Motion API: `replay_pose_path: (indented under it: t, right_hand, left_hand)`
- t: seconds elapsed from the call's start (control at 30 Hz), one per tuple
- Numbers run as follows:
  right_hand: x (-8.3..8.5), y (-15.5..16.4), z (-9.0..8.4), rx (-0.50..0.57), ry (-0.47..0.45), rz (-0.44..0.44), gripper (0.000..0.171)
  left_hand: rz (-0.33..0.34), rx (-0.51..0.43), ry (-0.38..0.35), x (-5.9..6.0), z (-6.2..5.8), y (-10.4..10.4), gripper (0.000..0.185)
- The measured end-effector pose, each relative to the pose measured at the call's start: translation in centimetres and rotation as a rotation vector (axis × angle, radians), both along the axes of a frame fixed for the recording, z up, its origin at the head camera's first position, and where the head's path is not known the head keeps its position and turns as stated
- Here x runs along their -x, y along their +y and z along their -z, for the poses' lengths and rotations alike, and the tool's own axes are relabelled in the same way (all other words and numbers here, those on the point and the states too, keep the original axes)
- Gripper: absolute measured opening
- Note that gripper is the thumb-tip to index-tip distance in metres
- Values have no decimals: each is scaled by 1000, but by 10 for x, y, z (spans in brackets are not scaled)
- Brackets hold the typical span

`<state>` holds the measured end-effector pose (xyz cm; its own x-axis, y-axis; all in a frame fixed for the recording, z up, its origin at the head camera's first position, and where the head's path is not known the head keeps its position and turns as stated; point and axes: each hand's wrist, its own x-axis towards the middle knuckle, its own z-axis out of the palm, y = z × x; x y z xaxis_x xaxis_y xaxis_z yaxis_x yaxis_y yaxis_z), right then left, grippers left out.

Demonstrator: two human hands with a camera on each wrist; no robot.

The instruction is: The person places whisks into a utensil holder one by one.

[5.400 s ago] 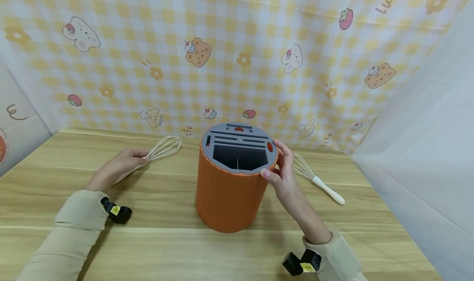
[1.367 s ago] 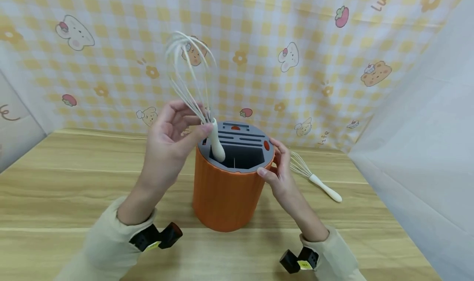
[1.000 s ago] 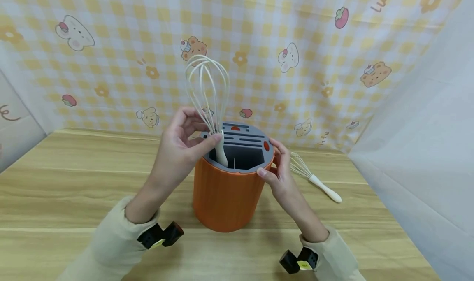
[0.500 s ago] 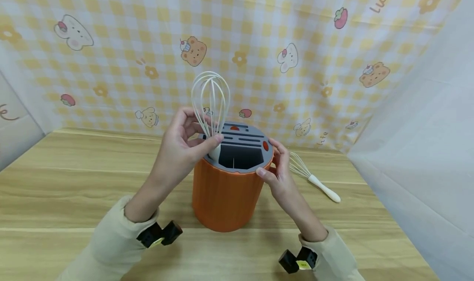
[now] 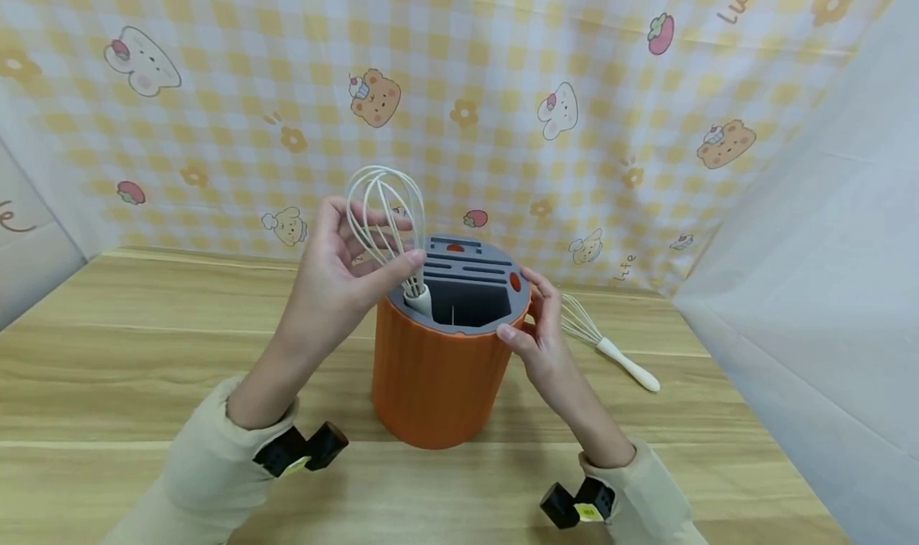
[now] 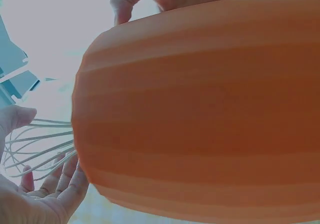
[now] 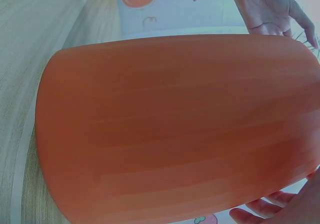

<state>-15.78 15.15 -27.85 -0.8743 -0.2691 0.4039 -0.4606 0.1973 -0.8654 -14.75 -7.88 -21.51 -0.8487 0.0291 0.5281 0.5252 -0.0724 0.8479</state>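
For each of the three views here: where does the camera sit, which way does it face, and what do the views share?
Head: on the head, looking forward and down at the orange holder; left hand pinches a whisk, right hand steadies the rim.
Left wrist: low, close beside the holder; palm, whisk wires.
Right wrist: low, against the holder; fingertips.
Shared: holder in all three.

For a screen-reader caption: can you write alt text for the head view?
A left hand pinches a white whisk standing handle-down in an orange utensil holder, which the right hand grips at its rim. A second whisk lies on the wooden table.
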Motion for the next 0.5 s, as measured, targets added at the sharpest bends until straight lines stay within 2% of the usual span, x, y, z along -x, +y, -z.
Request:
replay_pose_path:
  t: [0.37, 0.5]
  right_hand:
    - [0, 1, -1, 2, -19, -13, 71]
    - [0, 1, -1, 1, -29, -18, 71]
  left_hand:
    - [47, -122, 15, -6, -7, -3, 52]
    - [53, -142, 55, -6, -7, -4, 58]
